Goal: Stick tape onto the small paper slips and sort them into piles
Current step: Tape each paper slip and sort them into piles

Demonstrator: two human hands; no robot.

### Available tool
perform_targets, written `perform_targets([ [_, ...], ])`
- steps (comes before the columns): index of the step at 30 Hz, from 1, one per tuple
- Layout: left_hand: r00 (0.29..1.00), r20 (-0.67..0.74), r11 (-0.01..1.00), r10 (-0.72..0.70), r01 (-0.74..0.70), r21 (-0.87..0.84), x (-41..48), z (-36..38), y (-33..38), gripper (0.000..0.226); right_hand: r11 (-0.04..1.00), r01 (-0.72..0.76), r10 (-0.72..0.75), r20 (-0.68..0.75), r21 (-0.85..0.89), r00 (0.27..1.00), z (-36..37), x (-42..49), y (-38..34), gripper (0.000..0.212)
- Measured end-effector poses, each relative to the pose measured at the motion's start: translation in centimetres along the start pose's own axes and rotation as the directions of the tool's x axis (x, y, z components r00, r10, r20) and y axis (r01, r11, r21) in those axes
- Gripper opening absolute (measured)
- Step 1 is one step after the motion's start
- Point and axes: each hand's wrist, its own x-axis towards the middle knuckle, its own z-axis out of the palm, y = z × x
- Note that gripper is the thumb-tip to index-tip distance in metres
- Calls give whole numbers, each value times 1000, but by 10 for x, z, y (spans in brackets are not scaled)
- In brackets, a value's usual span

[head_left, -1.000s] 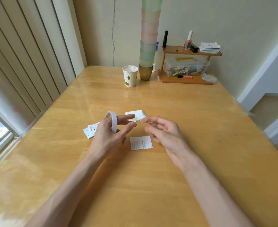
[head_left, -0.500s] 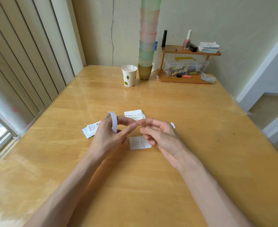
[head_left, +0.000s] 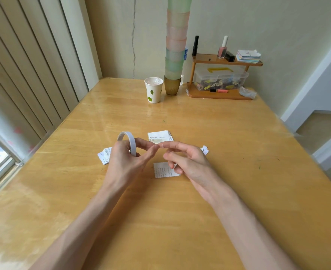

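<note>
Over the last second the right hand (head_left: 190,162) had closed the small gap to the left hand (head_left: 125,160), and its forefinger tip now met the left fingertips at 3 o'clock of the tape roll (head_left: 127,142). The left hand gripped that roll upright, fingers curled round the ring. The right forefinger lay straight and the other fingers were loosely bent. Whether it pinched a tape end could not be told, since no free strip showed. I judged this the start of pulling off a fresh piece. No tape was yet on the single slip (head_left: 164,170), which lay flat on the tabletop (head_left: 229,137) at 6 o'clock of the meeting fingertips, its right corner under the right hand. The shift had also uncovered a torn scrap (head_left: 205,149) at 3 o'clock of that hand.

The far pile (head_left: 159,136) sat at 12 o'clock of the fingertips, and the left pile (head_left: 103,157) at 9 o'clock, partly behind the left hand. Well beyond, at 12 o'clock, stood a paper cup (head_left: 154,91), a tower of stacked cups (head_left: 176,47) and a wooden rack (head_left: 219,95). Only the right hand's own fingers overhung the slip.
</note>
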Motion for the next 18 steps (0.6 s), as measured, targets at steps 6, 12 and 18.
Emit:
perform_targets([
  [6, 1000, 10, 1000, -26, 26, 0, 1, 2, -4, 21, 984, 53, -73, -113, -172, 991, 8, 1, 5, 26],
  [12, 994, 75, 994, -83, 87, -63, 0, 1, -3, 22, 921, 123, -180, -125, -369, 976, 9, 5, 10, 34],
  [18, 988, 142, 987, -61, 81, -138, -2, 1, 5, 23, 896, 108, -194, -161, -430, 968, 2, 7, 11, 48],
])
